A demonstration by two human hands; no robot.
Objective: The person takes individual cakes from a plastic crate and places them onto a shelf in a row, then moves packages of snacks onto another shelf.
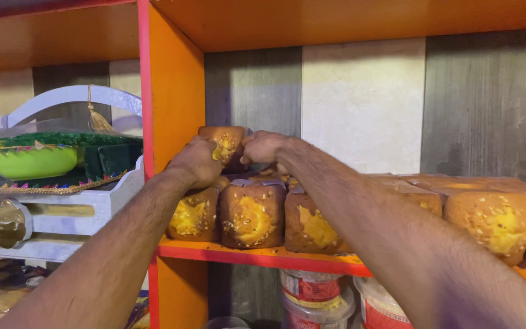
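You are in the middle of setting a small golden-brown wrapped cake with a yellow, seed-speckled top (226, 146) onto the second tier of a stack — it sits above the front row of similar wrapped cakes (252, 214) that line the orange painted shelf board (257, 256). Both your hands hold it at once. Your left hand (196, 161) curls its fingers against the cake's left side, knuckles toward you; your right hand (266, 148) closes on the right side, thumb and fingers pinched at its edge. Neither hand is open.

Both forearms reach up and forward from the bottom of the view and converge on the cake, the right one crossing in front of the longer row of cakes (494, 219) further along the shelf. The wrists are roughly level with the stack's top.

By my judgement, the next move calls for seating the cake flat and square on the ones beneath — a tilted base could slide off toward the orange upright divider (175, 91). Beyond that divider stands a white handled tray (80, 201) carrying a lime-green bowl (31, 161).
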